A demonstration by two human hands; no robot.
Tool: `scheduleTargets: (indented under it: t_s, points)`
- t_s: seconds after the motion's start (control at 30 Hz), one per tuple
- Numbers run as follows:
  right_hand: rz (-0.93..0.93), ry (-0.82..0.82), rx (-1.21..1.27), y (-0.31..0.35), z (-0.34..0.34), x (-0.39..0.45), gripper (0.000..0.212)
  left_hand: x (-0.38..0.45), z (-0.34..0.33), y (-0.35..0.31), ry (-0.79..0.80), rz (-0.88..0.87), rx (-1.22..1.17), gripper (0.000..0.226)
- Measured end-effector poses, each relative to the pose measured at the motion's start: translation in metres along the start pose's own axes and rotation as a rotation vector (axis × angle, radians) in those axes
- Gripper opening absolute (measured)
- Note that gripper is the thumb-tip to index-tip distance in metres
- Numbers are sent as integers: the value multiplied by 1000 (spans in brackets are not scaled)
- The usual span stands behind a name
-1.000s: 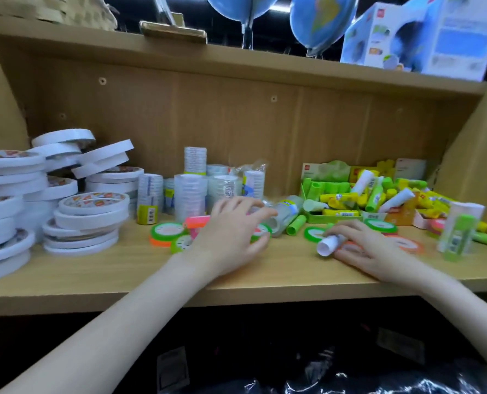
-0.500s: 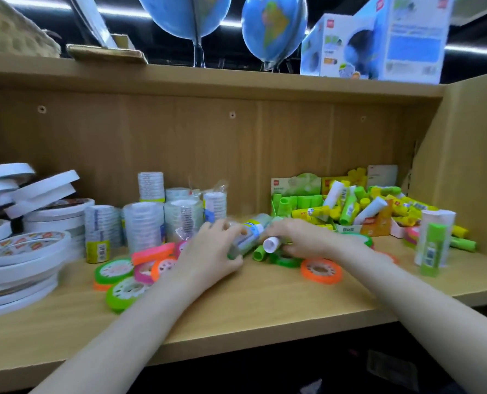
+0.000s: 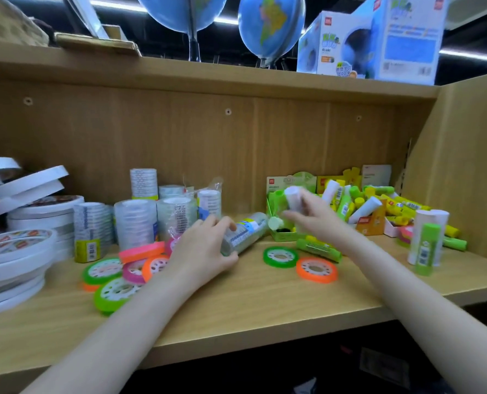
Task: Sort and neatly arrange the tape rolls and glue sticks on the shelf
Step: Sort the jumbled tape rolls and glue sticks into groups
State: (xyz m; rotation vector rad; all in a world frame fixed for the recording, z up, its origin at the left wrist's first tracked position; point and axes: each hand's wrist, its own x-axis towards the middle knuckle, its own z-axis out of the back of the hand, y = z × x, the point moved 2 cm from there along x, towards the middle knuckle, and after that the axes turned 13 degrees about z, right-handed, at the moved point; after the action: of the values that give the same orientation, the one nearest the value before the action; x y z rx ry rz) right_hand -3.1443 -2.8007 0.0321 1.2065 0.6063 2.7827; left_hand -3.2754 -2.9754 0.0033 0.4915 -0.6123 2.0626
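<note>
At the shelf's [image 3: 236,308] centre, your left hand [image 3: 205,251] grips a lying sleeve of clear tape rolls [image 3: 248,230]. At one o'clock of it, your right hand [image 3: 307,214] pinches a white glue stick [image 3: 292,197], raised over the green box [image 3: 279,234].

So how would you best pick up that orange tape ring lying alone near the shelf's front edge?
Probably from above: the orange tape ring lies flat on the shelf, so pinch across its outer rim, or hook a finger into the open core. Nothing crowds it except the green ring alongside.
</note>
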Motion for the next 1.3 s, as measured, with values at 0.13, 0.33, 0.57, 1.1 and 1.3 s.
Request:
scheduleTargets:
  t_s: [0.13, 0.33, 0.57, 1.1, 1.3]
  points:
    - [-266, -231, 242, -16, 33, -10, 13, 0, 3, -10, -85, -88, 8, 36]
    - [-382, -417, 67, -38, 68, -26, 19, 7, -16, -70, 94, -331, -114, 46]
    - [-438, -348, 276, -42, 63, -39, 28, 36, -51, -118, 402, -338, -155, 46]
    - [-427, -131, -159, -62, 42, -32, 38, 73, -53, -114, 703, -207, 94, 52]
    - [-431, -133, -208, -52, 49, -40, 55, 75, -56, -122, 639, -185, 109, 53]
